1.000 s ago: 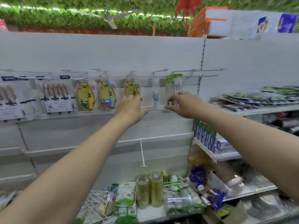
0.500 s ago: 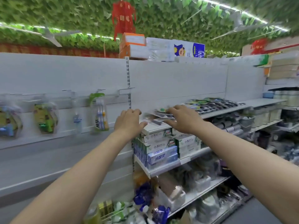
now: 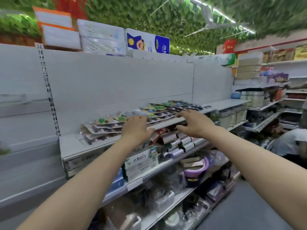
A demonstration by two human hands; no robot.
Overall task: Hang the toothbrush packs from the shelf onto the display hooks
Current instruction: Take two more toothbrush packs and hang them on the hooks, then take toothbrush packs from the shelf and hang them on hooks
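Just at the shelf edge [image 3: 73,150], left hand [image 3: 136,128], right hand [image 3: 194,123]

We count our left hand [image 3: 136,128] and right hand [image 3: 197,123], making two, one ceiling fan [image 3: 216,26], toothbrush packs [image 3: 106,128] too overlapped to number

we see flat clear-plastic toothbrush packs with card backs [image 3: 106,128] lying in overlapping stacks along the grey metal shelf [image 3: 69,145], starting near its left end, some overhanging its front edge.
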